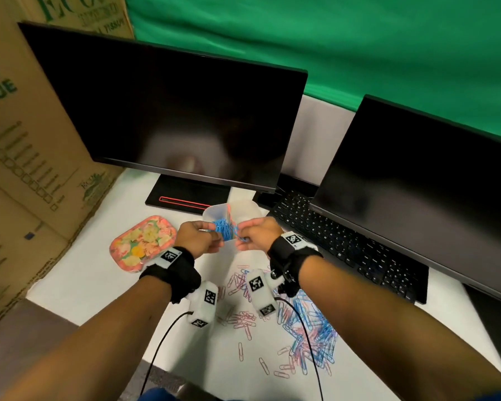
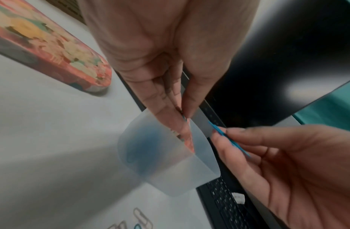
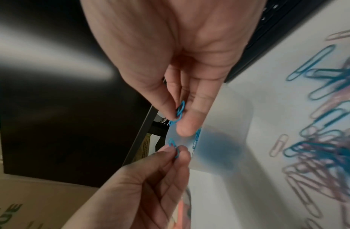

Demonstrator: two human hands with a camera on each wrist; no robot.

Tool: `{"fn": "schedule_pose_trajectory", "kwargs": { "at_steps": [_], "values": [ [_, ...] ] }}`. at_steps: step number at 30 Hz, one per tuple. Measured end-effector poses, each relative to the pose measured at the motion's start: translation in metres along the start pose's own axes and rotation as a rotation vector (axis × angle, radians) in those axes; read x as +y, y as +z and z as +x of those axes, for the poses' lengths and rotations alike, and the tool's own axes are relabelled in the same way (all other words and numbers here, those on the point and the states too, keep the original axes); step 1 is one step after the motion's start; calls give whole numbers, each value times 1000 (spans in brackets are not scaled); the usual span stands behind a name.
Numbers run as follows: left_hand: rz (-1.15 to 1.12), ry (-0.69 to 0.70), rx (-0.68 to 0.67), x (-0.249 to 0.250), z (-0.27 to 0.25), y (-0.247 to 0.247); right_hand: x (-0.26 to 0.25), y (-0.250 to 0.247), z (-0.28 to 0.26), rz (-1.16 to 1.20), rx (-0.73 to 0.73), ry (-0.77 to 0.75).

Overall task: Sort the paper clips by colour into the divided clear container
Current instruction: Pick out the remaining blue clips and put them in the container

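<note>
Plenty left: you've got a blue heap in the container mid-frame; your left hand and right hand each pinch blue clips, mixed pile waiting lower right.

We see a white bench in the middle of the frame. Two dark screens stand on it. A green cloth hangs at the upper right. Brown cardboard boxes fill the left side.

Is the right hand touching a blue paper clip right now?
Touching. The right wrist view shows the right hand pinching a blue paper clip between thumb and fingertip.
</note>
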State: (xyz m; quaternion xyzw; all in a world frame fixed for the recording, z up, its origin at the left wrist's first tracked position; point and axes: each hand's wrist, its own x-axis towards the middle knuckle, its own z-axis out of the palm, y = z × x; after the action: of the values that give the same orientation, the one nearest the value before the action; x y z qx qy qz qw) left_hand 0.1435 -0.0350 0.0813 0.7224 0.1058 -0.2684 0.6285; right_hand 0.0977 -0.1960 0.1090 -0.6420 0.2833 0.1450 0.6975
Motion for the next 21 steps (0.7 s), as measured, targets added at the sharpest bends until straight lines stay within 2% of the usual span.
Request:
{"fn": "schedule_pose_trajectory", "kwargs": {
  "at_steps": [6,9,12,15,18,21],
  "values": [
    [95,33,51,8,8,0,-15,15,23,-179,57,-42],
    [192,113,65,5,7,2,-11,7,20,-197,119,-88],
    [292,240,35,-3,-2,15,3,-15,8,-316,129,-152],
    [482,404,-90,-20,-16,33,32,-45,-11,-532,135,-200],
    [672,443,-294,-40,-31,48,67,-75,-39,-793,130,-201],
    [869,535,-435,-57,-49,62,106,-102,-67,-934,100,-206]
  ]
}}
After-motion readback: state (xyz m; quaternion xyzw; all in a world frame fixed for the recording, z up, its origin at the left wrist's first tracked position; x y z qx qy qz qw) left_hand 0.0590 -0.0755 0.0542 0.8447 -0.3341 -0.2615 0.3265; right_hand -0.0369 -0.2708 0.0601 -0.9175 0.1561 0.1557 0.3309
